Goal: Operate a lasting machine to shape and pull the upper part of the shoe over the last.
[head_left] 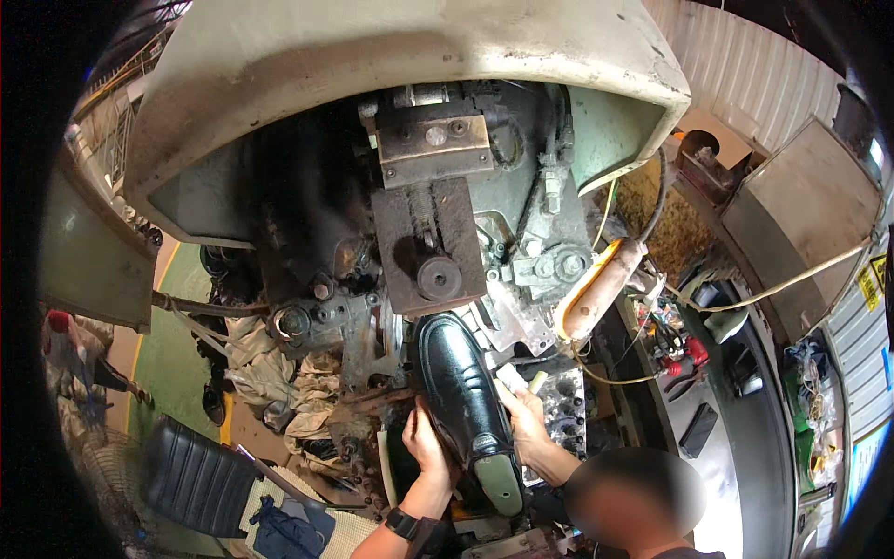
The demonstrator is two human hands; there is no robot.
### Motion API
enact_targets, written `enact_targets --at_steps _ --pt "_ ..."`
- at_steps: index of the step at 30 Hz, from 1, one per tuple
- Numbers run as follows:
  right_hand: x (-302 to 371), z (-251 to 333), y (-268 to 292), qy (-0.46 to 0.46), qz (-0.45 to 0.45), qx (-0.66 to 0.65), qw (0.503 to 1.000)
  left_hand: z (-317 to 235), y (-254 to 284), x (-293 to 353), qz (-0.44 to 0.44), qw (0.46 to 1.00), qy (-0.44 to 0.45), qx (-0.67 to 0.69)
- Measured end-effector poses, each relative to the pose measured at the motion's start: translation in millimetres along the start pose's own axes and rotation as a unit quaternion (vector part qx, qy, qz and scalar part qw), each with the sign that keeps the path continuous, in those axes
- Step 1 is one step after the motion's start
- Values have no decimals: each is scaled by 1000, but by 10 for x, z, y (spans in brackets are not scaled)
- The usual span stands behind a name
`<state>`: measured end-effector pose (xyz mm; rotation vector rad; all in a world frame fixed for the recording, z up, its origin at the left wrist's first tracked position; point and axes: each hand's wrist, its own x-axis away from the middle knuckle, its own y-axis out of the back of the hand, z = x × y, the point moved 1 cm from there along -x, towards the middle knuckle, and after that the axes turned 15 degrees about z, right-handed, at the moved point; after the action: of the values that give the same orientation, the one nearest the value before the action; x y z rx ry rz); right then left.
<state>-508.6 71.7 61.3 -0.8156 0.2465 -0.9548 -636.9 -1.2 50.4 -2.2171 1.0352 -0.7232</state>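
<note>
A glossy black leather shoe (454, 368) sits toe-away in the middle of the machine, its toe just under a dark metal block (430, 247) with a round knob. At its heel end shows a greenish shoe last (499, 486) filling the opening. My left hand (428, 440), with a dark watch on the wrist, grips the shoe's left side; its fingertips are partly hidden behind the shoe. On the other side my right hand (527, 424) is closed against the shoe, thumb and fingers only partly visible. A small white block (510, 376) lies just beyond my right fingers.
The machine's pale hood (400, 47) overhangs the work. Right of the shoe hangs a worn yellow-and-tan cylindrical handle (598, 291) on a cable. A person's head (638, 498) is at lower right, close to my right forearm. A black chair (200, 475) stands at left.
</note>
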Motion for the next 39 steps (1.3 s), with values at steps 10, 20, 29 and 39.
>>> enact_targets --at_steps 10,20,29,39 --pt "403 562 1200 -24 10 268 963 -437 1865 127 -54 956 -131 -256" --pt "495 13 2390 -113 -176 307 928 351 3530 1080 -154 893 293 -304" --pt "904 391 2675 -18 -233 176 956 67 3169 958 -112 889 218 -387" --pt "1443 653 2524 13 -205 159 966 307 1514 973 84 758 -80 -642"
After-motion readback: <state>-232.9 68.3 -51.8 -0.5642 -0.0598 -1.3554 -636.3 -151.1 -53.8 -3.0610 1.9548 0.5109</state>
